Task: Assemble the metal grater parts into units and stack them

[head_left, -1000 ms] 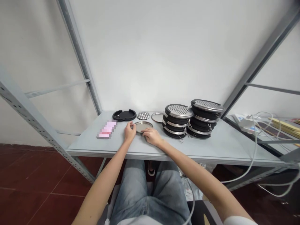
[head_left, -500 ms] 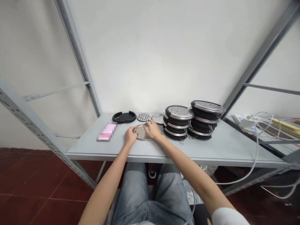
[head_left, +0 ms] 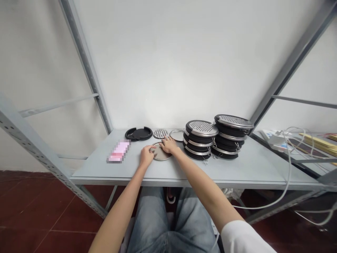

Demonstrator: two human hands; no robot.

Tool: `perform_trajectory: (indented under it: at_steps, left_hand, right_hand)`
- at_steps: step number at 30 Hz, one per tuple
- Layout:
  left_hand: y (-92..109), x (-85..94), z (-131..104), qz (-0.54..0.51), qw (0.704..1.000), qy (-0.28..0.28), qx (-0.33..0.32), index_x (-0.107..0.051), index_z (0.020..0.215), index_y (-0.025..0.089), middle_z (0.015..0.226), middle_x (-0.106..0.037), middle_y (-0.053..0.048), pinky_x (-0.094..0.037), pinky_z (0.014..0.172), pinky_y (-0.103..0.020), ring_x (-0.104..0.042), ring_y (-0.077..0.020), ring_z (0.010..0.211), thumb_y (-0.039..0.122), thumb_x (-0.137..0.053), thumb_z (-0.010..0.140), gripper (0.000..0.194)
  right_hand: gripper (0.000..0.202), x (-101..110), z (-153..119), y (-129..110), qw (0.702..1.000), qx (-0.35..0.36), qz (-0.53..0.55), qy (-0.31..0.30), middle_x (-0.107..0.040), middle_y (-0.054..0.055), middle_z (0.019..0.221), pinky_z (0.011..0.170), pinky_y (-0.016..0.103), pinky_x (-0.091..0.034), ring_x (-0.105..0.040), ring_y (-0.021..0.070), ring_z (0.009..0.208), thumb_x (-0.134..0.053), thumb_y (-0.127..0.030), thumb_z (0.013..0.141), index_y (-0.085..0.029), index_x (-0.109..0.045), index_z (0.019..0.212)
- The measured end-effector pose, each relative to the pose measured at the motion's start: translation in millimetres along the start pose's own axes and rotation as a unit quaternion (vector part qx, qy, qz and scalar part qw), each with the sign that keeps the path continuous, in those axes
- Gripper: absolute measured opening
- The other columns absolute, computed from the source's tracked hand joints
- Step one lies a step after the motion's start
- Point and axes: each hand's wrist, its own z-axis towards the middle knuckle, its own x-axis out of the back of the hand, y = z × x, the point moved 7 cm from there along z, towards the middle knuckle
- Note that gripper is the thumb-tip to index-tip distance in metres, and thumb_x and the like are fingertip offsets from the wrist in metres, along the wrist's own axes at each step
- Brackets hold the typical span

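Person's left hand [head_left: 147,155] curled at the left rim of a shallow metal dish [head_left: 160,155] on the tabletop [head_left: 247,168], grip unclear, right hand [head_left: 169,144] with fingers slightly spread over its right side, notched black tray [head_left: 142,134] behind

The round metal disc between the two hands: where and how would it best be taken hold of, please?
I would pinch the near edge of the round metal disc, coming from the person's side. It seems to lie roughly flat on the table, and that edge is uncovered, whereas the left hand is at its left edge and the right hand covers its far right part.
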Motion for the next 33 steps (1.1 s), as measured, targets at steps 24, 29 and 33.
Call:
perform_trajectory:
  at_steps: [24,29,33]
  left_hand:
    - [-4.3,-4.6,-1.2,0.02,1.0,0.0,0.006,-0.076,0.089,0.018,0.098,-0.075,-0.005,-0.051,0.094,-0.033,-0.068,-0.0201,0.097,-0.006,-0.047,0.075,0.04]
    - [-4.8,-5.0,-1.4,0.02,1.0,-0.006,0.012,-0.076,0.09,0.017,0.098,-0.076,-0.006,-0.051,0.094,-0.033,-0.069,-0.0213,0.098,-0.005,-0.046,0.077,0.039]
    - [-7.7,-6.6,-1.1,0.013,1.0,-0.005,0.015,-0.076,0.089,0.018,0.097,-0.076,-0.006,-0.051,0.094,-0.032,-0.07,-0.0205,0.097,-0.005,-0.047,0.077,0.038]
  right_hand:
    - [0.055,10.4,6.5,-3.2,0.994,0.022,-0.056,0.087,-0.049,0.018,0.142,0.105,0.043,-0.035,-0.043,0.0322,0.128,-0.05,-0.044,0.095,-0.007,-0.049,0.135]
    - [0.044,25.9,5.7,-5.4,0.986,0.066,-0.092,0.123,-0.052,0.02,0.137,0.104,0.041,-0.035,-0.044,0.0312,0.125,-0.052,-0.034,0.094,-0.006,-0.053,0.129]
    - [0.037,32.8,4.7,-6.3,0.981,0.088,-0.122,0.125,-0.053,0.023,0.133,0.102,0.039,-0.036,-0.046,0.0306,0.122,-0.044,-0.014,0.094,-0.003,-0.054,0.128]
